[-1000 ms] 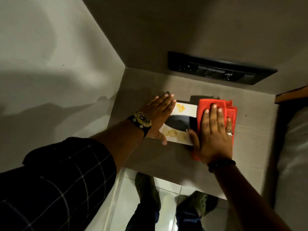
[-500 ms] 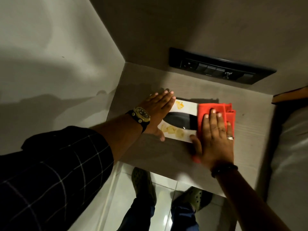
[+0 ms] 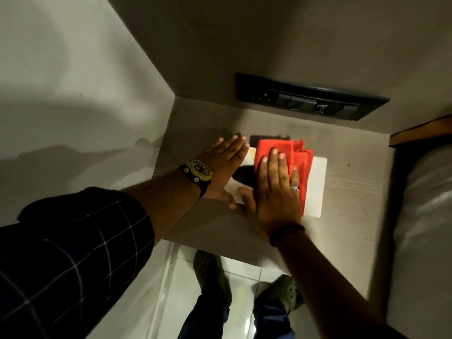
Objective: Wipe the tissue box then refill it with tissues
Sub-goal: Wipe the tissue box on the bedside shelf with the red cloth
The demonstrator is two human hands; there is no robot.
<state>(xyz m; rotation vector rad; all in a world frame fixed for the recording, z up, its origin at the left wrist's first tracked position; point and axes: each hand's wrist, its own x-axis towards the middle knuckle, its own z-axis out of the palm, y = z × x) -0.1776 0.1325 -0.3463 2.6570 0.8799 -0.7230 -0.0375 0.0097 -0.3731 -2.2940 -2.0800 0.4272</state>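
Tissue box (image 3: 316, 187) on shelf (image 3: 354, 182); right hand (image 3: 274, 192) flat pressing cloth (image 3: 300, 162); left hand (image 3: 225, 165) flat.

Cloth (image 3: 299, 165) on tissue box (image 3: 316, 187) — box seemingly mid-shelf (image 3: 354, 192)

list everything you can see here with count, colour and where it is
tissue box: 1, white with yellow print and a dark oval opening, flat on the shelf, under both hands
cloth: 1, red, folded, on top of the box under the right hand
shelf: 1, pale wood grain, in the wall corner
switch panel: 1, black, on the back wall above the shelf
floor tiles: pale, glossy, below the shelf
watch: 1, black and gold, left wrist
wristband: 1, dark, right wrist
ring: 1, right hand finger
shoes: 2, olive green, on the floor
left hand: flat, steadying the box's left end
right hand: flat, pressing the cloth
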